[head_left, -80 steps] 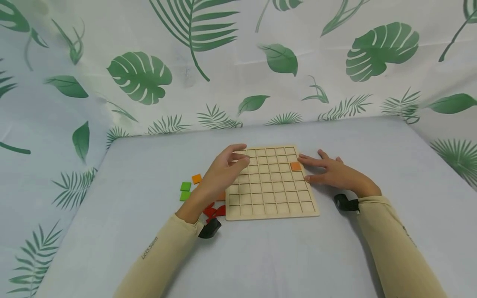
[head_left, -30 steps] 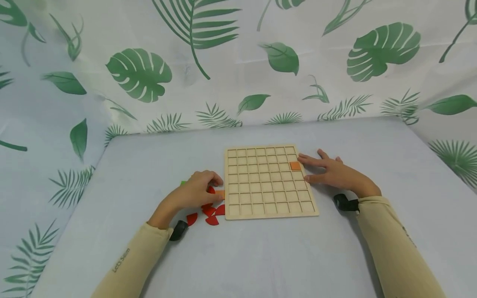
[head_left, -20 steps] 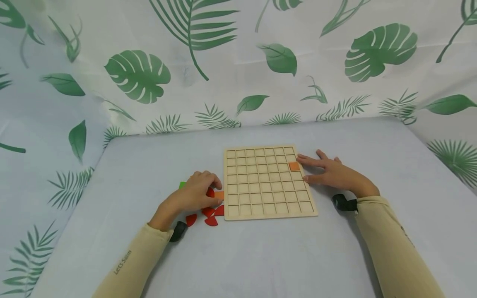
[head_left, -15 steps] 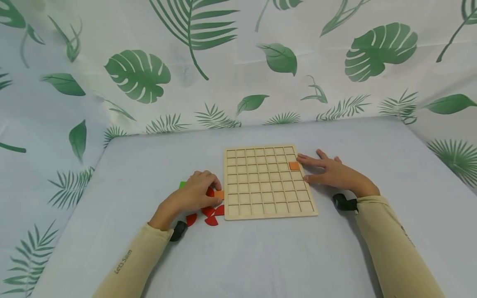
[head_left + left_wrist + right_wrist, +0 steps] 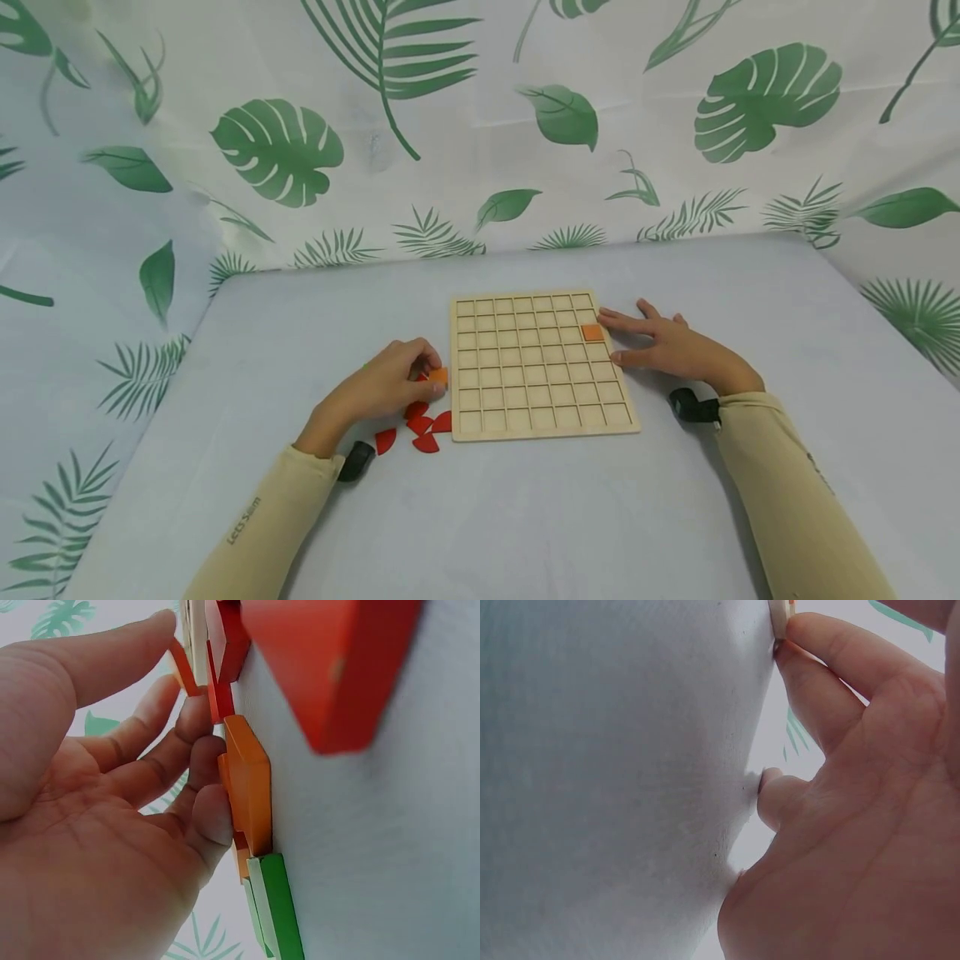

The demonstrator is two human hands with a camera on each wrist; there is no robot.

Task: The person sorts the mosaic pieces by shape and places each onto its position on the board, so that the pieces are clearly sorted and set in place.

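Note:
My left hand (image 5: 382, 382) pinches a small orange square tile (image 5: 438, 377) between thumb and fingers, just left of the wooden grid board (image 5: 528, 358). In the left wrist view that tile (image 5: 182, 669) is seen edge-on at the thumb tip. Below the fingers lie another orange tile (image 5: 251, 787) and a green tile (image 5: 276, 904); the hand hides most of this pile from the head camera. My right hand (image 5: 675, 352) rests at the board's right edge with fingers spread and holds nothing. One orange tile (image 5: 592, 333) sits in a cell of the board's rightmost column.
Several red quarter-round pieces (image 5: 425, 443) lie loose by the board's lower left corner. A pale cloth (image 5: 555, 517) covers the table, and a leaf-printed curtain (image 5: 450, 125) stands behind it.
My left hand came back from over the board to the pile at its left. It has picked up an orange tile, now raised slightly. The right hand stays put.

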